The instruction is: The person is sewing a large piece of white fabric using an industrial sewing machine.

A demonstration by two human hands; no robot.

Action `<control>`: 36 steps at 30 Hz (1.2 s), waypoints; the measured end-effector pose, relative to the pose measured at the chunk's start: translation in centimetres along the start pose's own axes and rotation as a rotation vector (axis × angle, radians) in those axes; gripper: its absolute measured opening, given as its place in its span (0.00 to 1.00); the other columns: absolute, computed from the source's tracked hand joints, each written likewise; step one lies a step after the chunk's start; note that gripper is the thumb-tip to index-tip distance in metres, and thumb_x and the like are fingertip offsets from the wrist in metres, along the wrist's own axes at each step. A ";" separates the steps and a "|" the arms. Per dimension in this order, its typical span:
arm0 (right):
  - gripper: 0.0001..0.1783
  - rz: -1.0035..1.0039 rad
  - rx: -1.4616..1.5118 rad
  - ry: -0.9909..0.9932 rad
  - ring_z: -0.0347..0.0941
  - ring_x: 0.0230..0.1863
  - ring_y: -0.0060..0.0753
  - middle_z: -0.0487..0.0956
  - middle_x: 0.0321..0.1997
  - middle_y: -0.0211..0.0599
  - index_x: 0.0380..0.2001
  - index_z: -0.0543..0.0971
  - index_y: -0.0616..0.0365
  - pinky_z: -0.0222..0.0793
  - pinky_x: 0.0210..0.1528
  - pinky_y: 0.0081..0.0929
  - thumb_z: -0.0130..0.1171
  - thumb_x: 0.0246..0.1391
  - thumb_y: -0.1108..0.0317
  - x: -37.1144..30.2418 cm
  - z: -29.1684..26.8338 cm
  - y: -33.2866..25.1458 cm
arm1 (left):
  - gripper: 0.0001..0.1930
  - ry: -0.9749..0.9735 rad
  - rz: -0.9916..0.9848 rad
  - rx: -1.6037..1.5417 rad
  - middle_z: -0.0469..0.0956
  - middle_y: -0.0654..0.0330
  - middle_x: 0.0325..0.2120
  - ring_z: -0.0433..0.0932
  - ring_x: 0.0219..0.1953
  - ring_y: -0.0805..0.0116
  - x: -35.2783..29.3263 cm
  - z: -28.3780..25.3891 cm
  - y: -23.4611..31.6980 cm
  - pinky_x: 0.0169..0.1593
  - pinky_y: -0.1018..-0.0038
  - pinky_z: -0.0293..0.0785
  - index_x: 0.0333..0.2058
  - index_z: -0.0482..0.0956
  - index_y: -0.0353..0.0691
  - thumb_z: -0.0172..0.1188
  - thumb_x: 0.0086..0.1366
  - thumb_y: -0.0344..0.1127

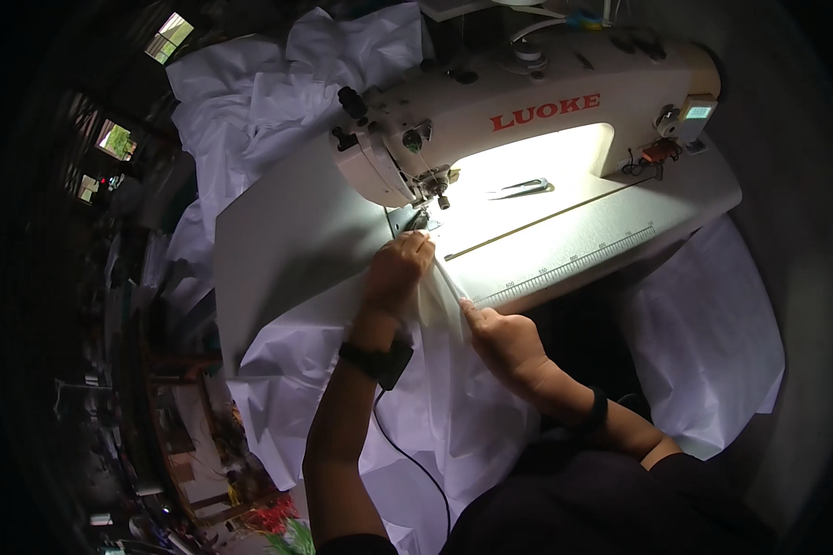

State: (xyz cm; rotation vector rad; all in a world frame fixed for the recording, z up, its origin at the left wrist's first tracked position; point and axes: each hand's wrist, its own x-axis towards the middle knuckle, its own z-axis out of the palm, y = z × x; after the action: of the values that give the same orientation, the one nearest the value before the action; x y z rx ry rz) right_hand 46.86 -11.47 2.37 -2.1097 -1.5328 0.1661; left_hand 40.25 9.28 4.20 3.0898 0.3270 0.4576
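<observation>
My left hand (401,265) is closed on the edge of a white fabric (444,407), right in front of the presser foot (423,219) of a sewing machine (528,102). Lower and to the right, my right hand (505,344) pinches the same fabric along a narrow folded strip (451,280), which runs up between the two hands to the foot. The fabric drops over the table's front edge toward my lap. Whether the needle is in the cloth cannot be made out.
Thread snips (520,189) lie on the lit bed under the machine arm. More white fabric (250,120) is heaped behind the table (296,222), and another piece (708,333) hangs at the right. A cable (416,462) trails from my left wrist. Cluttered items fill the left side.
</observation>
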 end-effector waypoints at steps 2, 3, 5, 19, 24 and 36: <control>0.20 -0.020 -0.089 -0.052 0.77 0.20 0.41 0.79 0.24 0.41 0.53 0.73 0.65 0.72 0.20 0.35 0.49 0.56 0.76 0.2 -0.2 -0.4 | 0.12 -0.020 -0.038 0.027 0.79 0.55 0.46 0.76 0.50 0.60 -0.7 -0.4 1.2 0.53 0.65 0.71 0.41 0.80 0.36 0.60 0.60 0.34; 0.20 -0.027 -0.088 -0.065 0.77 0.20 0.41 0.79 0.24 0.41 0.53 0.73 0.65 0.72 0.20 0.35 0.49 0.56 0.76 0.3 -0.3 -0.5 | 0.15 -0.035 -0.089 0.059 0.78 0.54 0.48 0.75 0.52 0.59 -1.2 -0.5 1.9 0.55 0.64 0.70 0.43 0.79 0.35 0.61 0.60 0.36; 0.24 -0.047 -0.101 -0.089 0.79 0.21 0.42 0.79 0.22 0.43 0.52 0.72 0.70 0.73 0.20 0.34 0.51 0.49 0.79 0.6 -0.5 -0.6 | 0.17 -0.047 -0.143 0.094 0.78 0.53 0.49 0.74 0.54 0.58 -1.8 -0.5 2.6 0.56 0.63 0.70 0.44 0.79 0.34 0.63 0.60 0.39; 0.17 -0.006 -0.075 -0.117 0.79 0.21 0.45 0.79 0.19 0.43 0.48 0.74 0.68 0.73 0.22 0.39 0.47 0.57 0.75 4.1 0.8 0.5 | 0.23 0.143 -0.208 -0.296 0.72 0.52 0.52 0.73 0.54 0.54 0.3 2.3 0.0 0.56 0.63 0.71 0.48 0.77 0.35 0.68 0.55 0.37; 0.17 -0.036 -0.150 -0.054 0.78 0.19 0.44 0.78 0.18 0.42 0.48 0.74 0.70 0.73 0.20 0.37 0.49 0.55 0.75 3.9 1.4 0.2 | 0.20 0.098 -0.159 0.063 0.73 0.53 0.53 0.70 0.58 0.57 -0.5 1.8 1.1 0.63 0.56 0.61 0.49 0.78 0.38 0.64 0.58 0.37; 0.17 -0.065 -0.154 0.009 0.79 0.19 0.44 0.79 0.18 0.43 0.47 0.77 0.66 0.72 0.19 0.35 0.50 0.55 0.72 5.2 2.7 -0.5 | 0.18 0.053 -0.146 -0.163 0.67 0.56 0.60 0.63 0.64 0.53 -2.5 2.7 -0.9 0.64 0.46 0.55 0.55 0.75 0.48 0.55 0.66 0.37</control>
State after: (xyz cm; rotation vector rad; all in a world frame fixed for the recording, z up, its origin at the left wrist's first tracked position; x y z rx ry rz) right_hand 47.18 -5.70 1.32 -2.1708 -1.6530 0.0157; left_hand 38.44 9.73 0.90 2.8754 0.4856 0.5334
